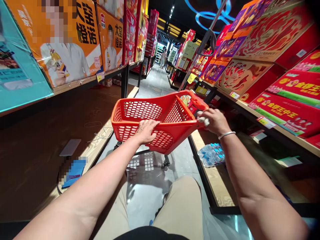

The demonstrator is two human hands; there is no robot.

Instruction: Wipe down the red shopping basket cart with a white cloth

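Observation:
A red plastic shopping cart stands sideways in front of me, its empty basket full of lattice holes. My left hand is closed over the near rim, with the fingers on top and the thumb down the outer side. At the handle end, my right hand is closed around a crumpled greyish-white cloth against the cart's corner. The fingers partly hide the cloth. The cart's red handle lies just beyond that hand.
Shelves with stacked orange drink boxes line the left, and red gift boxes the right. A pack of water bottles lies low on the right, a blue folder low on the left. People stand far down the aisle.

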